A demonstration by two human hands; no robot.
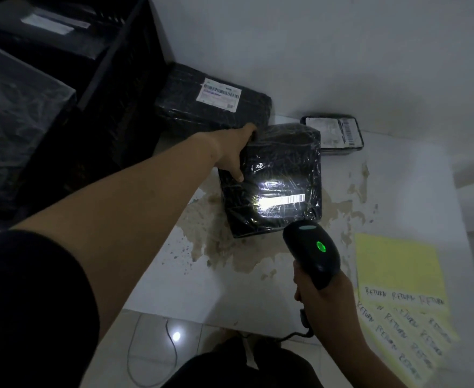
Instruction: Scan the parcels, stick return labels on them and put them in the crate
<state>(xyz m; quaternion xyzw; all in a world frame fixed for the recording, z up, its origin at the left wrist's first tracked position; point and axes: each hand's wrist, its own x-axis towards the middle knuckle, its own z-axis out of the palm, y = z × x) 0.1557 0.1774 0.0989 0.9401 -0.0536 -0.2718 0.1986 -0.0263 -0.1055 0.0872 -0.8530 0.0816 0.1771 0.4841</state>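
Parcel (272,169) on stained table (202,289) — dim.

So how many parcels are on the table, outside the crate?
3: the middle parcel gripped by the left hand, the labelled parcel beside the crate, the small parcel back right. None seems hidden.

Glossy black parcel (272,163), barcode (282,199) face up

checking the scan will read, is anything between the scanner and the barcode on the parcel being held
Nothing visible. The scanner in the right hand points at the parcel, and its light falls on the barcode. The left hand grips the parcel's upper left edge, clear of the barcode.
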